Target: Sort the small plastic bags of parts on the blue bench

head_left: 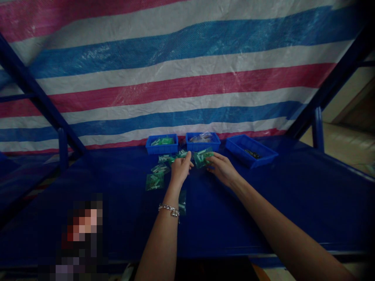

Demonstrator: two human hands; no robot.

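My right hand (222, 168) pinches a small clear plastic bag of green-and-white parts (202, 157) at its edge. My left hand (181, 169) lies just left of it, fingertips on or right by a similar bag (179, 155); I cannot tell whether they grip it. Several more such bags lie loose on the blue tabletop (234, 210), including one (154, 182) left of my left hand and one (182, 202) below it. A chain bracelet (169, 210) circles my left wrist.
Three blue plastic trays stand along the back: one (161, 144) with green bags, one (203, 141) with clear bags, one (251, 151) with dark small items. A striped tarp (175, 78) hangs behind, on blue metal frame bars (35, 93). A pixelated blur (79, 230) covers the lower left.
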